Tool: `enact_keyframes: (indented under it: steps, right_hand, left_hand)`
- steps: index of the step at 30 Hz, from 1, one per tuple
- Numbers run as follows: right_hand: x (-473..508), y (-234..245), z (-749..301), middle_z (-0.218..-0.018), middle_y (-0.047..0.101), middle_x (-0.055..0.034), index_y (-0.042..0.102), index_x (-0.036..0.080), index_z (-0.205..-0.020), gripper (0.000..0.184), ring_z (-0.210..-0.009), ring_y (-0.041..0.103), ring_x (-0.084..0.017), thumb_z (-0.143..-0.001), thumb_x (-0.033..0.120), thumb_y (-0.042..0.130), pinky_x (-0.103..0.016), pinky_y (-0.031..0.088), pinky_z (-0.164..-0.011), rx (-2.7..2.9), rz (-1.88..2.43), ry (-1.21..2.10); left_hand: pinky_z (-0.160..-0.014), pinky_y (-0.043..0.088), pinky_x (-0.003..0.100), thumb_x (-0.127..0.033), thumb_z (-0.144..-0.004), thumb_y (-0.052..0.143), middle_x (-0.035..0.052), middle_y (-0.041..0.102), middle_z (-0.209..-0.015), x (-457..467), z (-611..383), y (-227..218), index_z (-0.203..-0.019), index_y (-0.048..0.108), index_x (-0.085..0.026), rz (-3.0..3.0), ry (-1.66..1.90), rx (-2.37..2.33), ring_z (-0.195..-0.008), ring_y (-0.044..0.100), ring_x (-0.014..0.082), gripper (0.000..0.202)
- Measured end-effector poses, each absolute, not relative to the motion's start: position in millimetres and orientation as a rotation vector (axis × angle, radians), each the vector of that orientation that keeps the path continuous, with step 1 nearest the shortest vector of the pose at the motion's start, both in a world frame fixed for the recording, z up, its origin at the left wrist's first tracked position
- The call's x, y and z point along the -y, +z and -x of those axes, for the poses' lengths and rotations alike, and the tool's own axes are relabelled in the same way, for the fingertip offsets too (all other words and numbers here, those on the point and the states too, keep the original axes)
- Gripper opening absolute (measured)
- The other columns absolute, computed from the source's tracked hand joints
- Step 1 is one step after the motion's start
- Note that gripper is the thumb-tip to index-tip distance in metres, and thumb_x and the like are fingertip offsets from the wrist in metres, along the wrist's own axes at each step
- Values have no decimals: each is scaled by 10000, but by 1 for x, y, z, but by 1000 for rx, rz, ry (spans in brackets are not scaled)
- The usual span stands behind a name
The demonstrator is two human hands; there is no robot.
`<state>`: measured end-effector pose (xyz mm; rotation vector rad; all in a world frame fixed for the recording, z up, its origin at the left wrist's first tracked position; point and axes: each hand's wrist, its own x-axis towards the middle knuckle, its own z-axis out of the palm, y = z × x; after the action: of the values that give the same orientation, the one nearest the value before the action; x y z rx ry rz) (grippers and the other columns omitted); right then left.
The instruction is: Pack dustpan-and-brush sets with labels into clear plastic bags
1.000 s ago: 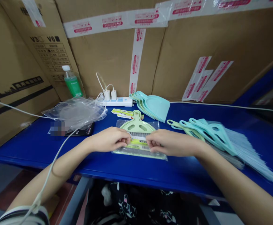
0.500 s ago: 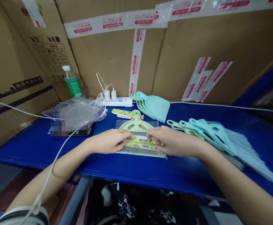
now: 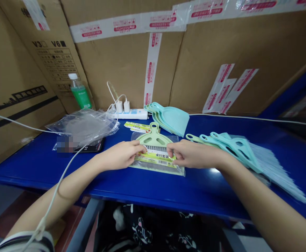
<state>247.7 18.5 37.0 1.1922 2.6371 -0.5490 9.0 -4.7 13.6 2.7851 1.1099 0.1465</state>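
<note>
A light-green dustpan and brush set (image 3: 156, 141) lies in a clear plastic bag on the blue table, its handle pointing away from me. Grey bristles show above a yellow-and-white paper label (image 3: 155, 156) across its middle. At the label's left end, my left hand (image 3: 122, 154) is closed, fingertips pinching the bagged set. My right hand (image 3: 194, 154) curls its fingers at the label's right end, closed on the other side of the same set. Whether the fingertips hold bag or label is hard to make out.
Loose brushes (image 3: 231, 147) lie on the right. Stacked dustpans (image 3: 172, 119) rest at the back, beside spare labels (image 3: 137, 126) and a power strip (image 3: 133, 113). Clear bags (image 3: 87, 124), a dark phone-like object (image 3: 96, 145) and a green bottle (image 3: 81, 94) are left. A white cable (image 3: 63, 175) crosses my left arm.
The bagged set has turned slightly, its handle swinging a little to the right. Both hands have shifted slightly with it and stay at the label's ends.
</note>
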Motion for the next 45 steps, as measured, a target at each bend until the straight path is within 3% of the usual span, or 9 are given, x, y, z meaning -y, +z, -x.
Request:
enact_keyframes:
  steps: [13,20,29,36,45]
  right_hand:
    - [-19,36,-249,-578,475,52,528,202,-811,215,-526,450,-124,-658,54,500,-249,312,-507,-2688,-1179,-576]
    - [-17,39,-245,-574,447,52,514,202,-783,194,-533,427,-127,-675,44,485,-254,300,-520,-2651,-1180,-544]
    - [-14,35,-243,-592,490,26,516,200,-779,171,-576,454,-145,-704,50,478,-259,297,-541,-2661,-1220,-414]
    - [-10,28,-235,-660,584,-25,558,189,-816,83,-631,507,-166,-855,205,487,-263,253,-540,-2742,-1307,-183]
    - [-15,13,-224,-697,610,-34,540,196,-774,194,-685,554,-189,-804,366,627,-258,242,-545,-2801,-1412,-211]
  left_hand:
    - [-729,459,274,42,-664,405,32,599,-947,6,-10,15,-998,592,-183,-2918,105,-1102,-872,558,177,445]
    - [-686,423,245,93,-721,393,19,528,-906,5,-12,9,-1220,577,-296,-3008,131,-915,-809,521,157,659]
    - [-716,446,270,-20,-837,416,33,522,-851,6,-19,5,-1132,652,-262,-3054,178,-954,-798,524,165,448]
    - [-731,466,286,-66,-853,420,44,530,-869,10,-23,6,-1139,631,-236,-3103,76,-985,-808,532,178,394]
    - [-743,476,288,-75,-833,444,37,520,-862,11,-26,6,-1086,630,-219,-3096,20,-1008,-809,533,177,345]
